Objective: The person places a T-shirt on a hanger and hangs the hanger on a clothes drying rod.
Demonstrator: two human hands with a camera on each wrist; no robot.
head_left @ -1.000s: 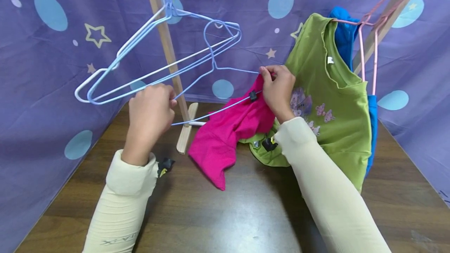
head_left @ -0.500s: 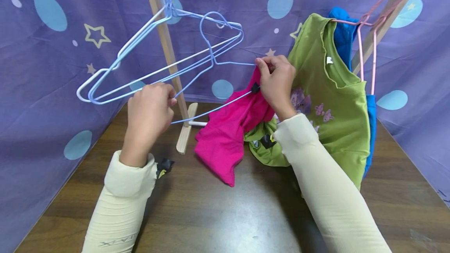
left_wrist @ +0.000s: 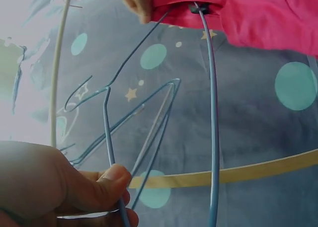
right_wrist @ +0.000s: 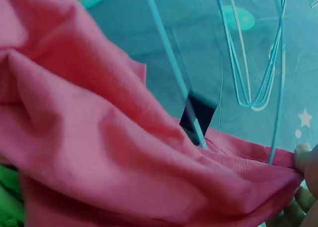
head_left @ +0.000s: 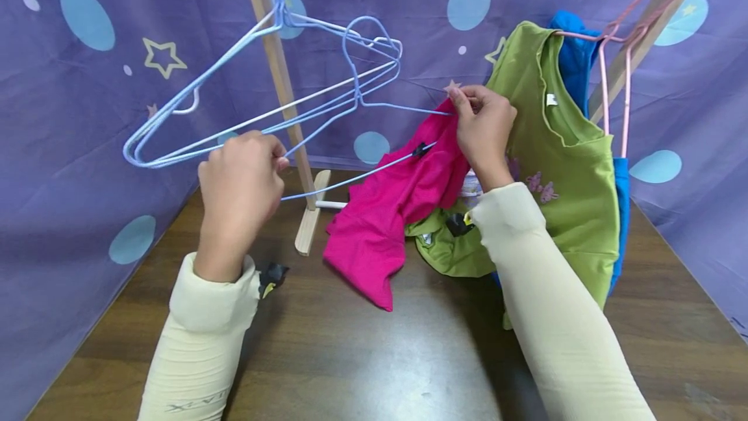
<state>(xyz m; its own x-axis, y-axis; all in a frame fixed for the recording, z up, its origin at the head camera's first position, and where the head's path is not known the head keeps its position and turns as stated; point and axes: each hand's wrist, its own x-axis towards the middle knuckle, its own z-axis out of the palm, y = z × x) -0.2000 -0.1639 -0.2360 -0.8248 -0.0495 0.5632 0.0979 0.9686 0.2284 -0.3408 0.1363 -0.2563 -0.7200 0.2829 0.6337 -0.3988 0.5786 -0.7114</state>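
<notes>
Left hand (head_left: 239,180) grips the blue hanger's (head_left: 374,106) end to steady it, while right hand (head_left: 482,128) pinches the pink shirt (head_left: 386,213) at its other end, feeding cloth over the wire

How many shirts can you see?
3, maybe more hidden: a pink cloth shirt going onto the blue wire hanger, a green shirt with butterflies hanging at right, a blue shirt behind it.

Three garments: pink (head_left: 386,213), green (head_left: 555,167), blue (head_left: 569,51); two hands (head_left: 239,180)
</notes>
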